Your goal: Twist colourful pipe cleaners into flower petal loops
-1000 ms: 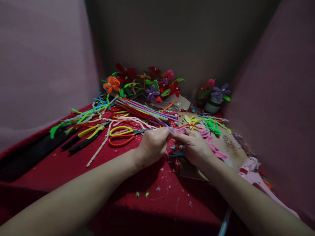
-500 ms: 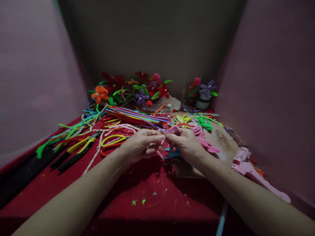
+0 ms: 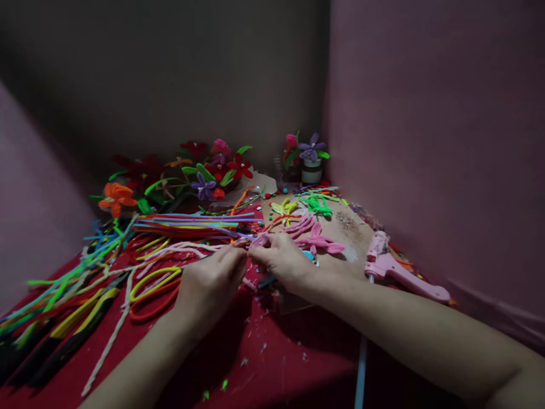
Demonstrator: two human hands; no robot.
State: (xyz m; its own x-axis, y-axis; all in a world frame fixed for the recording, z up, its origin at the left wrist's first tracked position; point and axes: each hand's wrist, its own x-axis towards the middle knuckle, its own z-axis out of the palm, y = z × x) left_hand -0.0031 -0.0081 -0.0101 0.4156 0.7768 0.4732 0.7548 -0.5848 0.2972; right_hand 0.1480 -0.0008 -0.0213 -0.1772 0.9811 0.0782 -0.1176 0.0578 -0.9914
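Both hands meet over the middle of the red cloth (image 3: 272, 372), fingertips pinched together. Between them is a small pink fuzzy loop (image 3: 260, 241), mostly above the fingertips of my right hand (image 3: 284, 260). My left hand (image 3: 215, 284) is closed at the loop's left side, seen from the back, with its fingertips mostly hidden. Just right of my right hand, a pink fuzzy flower (image 3: 321, 244) lies on the cardboard (image 3: 349, 250). Scissors with yellow and red handles (image 3: 155, 287) rest left of my left hand.
Bundled fuzzy stems (image 3: 191, 222) lie behind my hands. Pliers (image 3: 80, 329) are at the left, a pink glue gun (image 3: 400, 271) at the right. Colourful flowers (image 3: 204, 184) and a small pot (image 3: 311, 171) stand at the back. Yellow and green pieces (image 3: 317, 204) lie on the cardboard.
The view has turned to the right, so everything sits further left. My left hand has rolled over, its back now facing up. The pink piece remains between my hands.
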